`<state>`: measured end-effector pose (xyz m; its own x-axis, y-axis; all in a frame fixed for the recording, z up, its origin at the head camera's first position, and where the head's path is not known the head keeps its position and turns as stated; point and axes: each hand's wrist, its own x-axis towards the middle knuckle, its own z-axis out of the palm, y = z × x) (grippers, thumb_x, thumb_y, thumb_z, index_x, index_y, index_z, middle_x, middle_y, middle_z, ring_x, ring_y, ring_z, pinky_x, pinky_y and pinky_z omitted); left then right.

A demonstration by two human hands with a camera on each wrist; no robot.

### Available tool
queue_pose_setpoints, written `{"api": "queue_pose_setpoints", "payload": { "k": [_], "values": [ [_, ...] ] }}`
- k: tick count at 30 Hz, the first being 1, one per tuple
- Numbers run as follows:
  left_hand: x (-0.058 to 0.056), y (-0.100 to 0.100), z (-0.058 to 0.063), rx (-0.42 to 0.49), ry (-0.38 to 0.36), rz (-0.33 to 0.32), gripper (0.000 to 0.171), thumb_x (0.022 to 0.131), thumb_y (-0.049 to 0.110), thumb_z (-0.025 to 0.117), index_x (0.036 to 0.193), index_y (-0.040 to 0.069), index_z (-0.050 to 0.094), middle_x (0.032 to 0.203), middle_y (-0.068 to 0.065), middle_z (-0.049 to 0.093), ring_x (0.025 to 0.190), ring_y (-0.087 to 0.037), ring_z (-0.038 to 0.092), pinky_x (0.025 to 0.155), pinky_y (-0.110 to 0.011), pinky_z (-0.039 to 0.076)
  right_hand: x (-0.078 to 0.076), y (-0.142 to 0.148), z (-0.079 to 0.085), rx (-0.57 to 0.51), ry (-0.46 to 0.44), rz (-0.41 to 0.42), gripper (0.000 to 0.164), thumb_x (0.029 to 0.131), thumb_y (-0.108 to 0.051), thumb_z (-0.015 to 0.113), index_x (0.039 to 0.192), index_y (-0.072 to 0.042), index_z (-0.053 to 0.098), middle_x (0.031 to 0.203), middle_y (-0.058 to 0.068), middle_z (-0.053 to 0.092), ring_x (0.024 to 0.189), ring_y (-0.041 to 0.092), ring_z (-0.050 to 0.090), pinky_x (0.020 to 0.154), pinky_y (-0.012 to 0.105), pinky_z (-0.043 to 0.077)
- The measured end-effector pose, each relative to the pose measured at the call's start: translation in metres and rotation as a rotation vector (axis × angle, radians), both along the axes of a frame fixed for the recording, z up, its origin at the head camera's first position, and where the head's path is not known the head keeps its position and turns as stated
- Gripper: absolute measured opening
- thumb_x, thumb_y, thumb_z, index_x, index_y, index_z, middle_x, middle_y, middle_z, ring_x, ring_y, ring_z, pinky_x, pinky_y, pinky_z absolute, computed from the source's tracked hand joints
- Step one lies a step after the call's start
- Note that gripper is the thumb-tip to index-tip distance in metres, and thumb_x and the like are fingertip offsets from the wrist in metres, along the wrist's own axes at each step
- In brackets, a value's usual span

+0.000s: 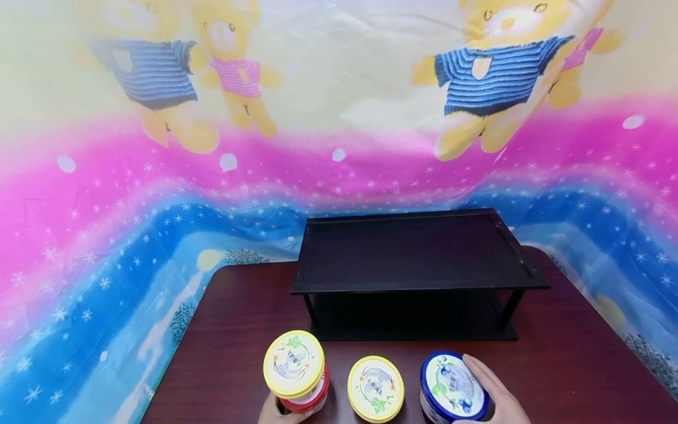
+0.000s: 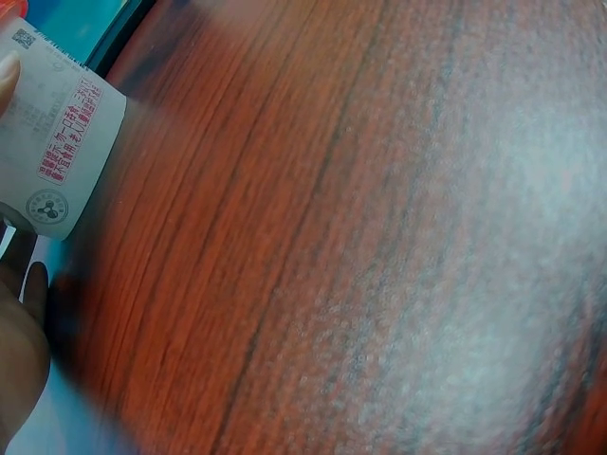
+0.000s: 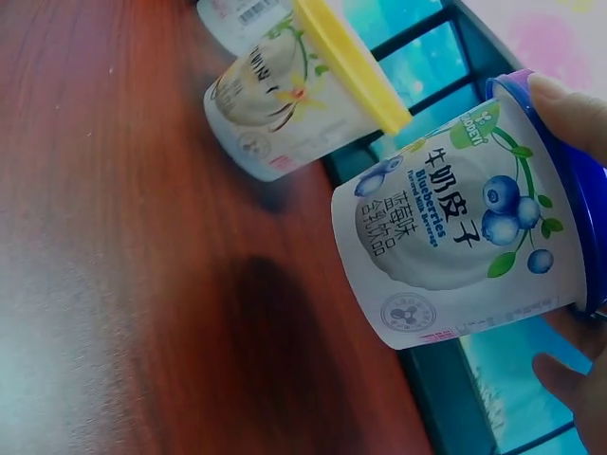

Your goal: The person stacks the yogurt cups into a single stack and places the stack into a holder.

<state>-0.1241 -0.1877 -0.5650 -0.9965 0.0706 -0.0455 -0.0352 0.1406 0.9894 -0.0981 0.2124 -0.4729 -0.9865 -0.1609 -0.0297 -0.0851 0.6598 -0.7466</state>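
At the lower left of the head view, my left hand (image 1: 282, 413) holds a red-lidded dairy cup (image 1: 320, 396). A yellow-lidded cup (image 1: 293, 363) is stacked on top of it. In the left wrist view, the thumb lies against the white printed side of the held cup (image 2: 62, 133). My right hand (image 1: 500, 396) grips a blue-lidded blueberry milk cup (image 1: 454, 386) near its lid. Its blueberry label faces the right wrist camera, and a dark shadow falls on the tabletop beside it. Between the hands stands another yellow-lidded cup (image 1: 375, 388).
Behind the cups is a black two-level rack (image 1: 418, 250) with a flat top and a lower shelf. Everything stands on a dark red-brown wooden table (image 1: 238, 330) with rounded corners. A bear-printed cloth (image 1: 339, 118) hangs at the back and sides.
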Motion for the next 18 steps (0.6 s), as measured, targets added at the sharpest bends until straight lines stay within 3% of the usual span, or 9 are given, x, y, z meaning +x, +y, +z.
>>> {"api": "queue_pose_setpoints", "payload": {
  "k": [3,6,9,14,16,18],
  "values": [
    [-0.004,0.001,-0.001,0.04,-0.002,0.005,0.064,0.061,0.0,0.074,0.113,-0.007,0.038,0.103,-0.014,0.054,0.089,-0.007,0.052,0.078,-0.02,0.04,-0.004,-0.002,0.008,-0.012,-0.031,0.006,0.088,0.065,-0.029,0.074,0.134,-0.005,0.025,0.135,0.018,0.024,0.102,-0.022,0.012,0.084,0.05,0.031],
    [-0.002,0.0,-0.001,0.045,-0.017,0.012,0.065,0.061,0.002,0.075,0.114,-0.006,0.037,0.104,-0.014,0.053,0.09,-0.008,0.052,0.077,-0.02,0.04,-0.007,-0.008,0.013,-0.034,-0.046,-0.002,0.09,0.063,-0.031,0.075,0.134,-0.006,0.025,0.135,0.018,0.025,0.119,0.002,0.019,0.086,0.053,0.029],
    [-0.003,-0.001,-0.001,0.023,-0.022,0.018,0.066,0.062,0.006,0.076,0.114,-0.005,0.038,0.105,-0.015,0.053,0.09,-0.008,0.052,0.078,-0.02,0.04,-0.009,-0.016,0.017,-0.048,-0.011,-0.018,0.093,0.059,-0.035,0.077,0.133,-0.008,0.028,0.134,0.016,0.028,0.117,0.03,0.026,0.086,0.056,0.027],
    [-0.004,-0.001,-0.001,-0.05,-0.032,0.034,0.07,0.06,0.01,0.077,0.116,-0.003,0.038,0.107,-0.014,0.052,0.093,-0.012,0.05,0.079,-0.02,0.038,-0.013,-0.031,0.024,0.0,0.159,-0.015,0.094,0.053,-0.042,0.078,0.131,-0.012,0.036,0.131,0.009,0.037,0.116,0.008,0.03,0.084,0.052,0.033],
    [-0.005,-0.001,-0.001,-0.088,-0.046,0.047,0.071,0.06,0.014,0.078,0.117,-0.002,0.038,0.108,-0.014,0.052,0.094,-0.015,0.049,0.079,-0.02,0.038,-0.015,-0.036,0.028,0.02,0.226,0.001,0.094,0.051,-0.044,0.078,0.13,-0.012,0.038,0.129,0.008,0.039,0.115,0.006,0.032,0.082,0.051,0.035],
    [-0.005,-0.001,-0.001,-0.127,-0.05,0.057,0.073,0.059,0.017,0.079,0.116,-0.002,0.039,0.107,-0.013,0.052,0.095,-0.016,0.048,0.078,-0.02,0.038,-0.018,-0.04,0.032,0.021,0.261,0.017,0.094,0.051,-0.045,0.078,0.13,-0.013,0.038,0.129,0.007,0.039,0.116,0.012,0.033,0.081,0.051,0.036]
  ]
}}
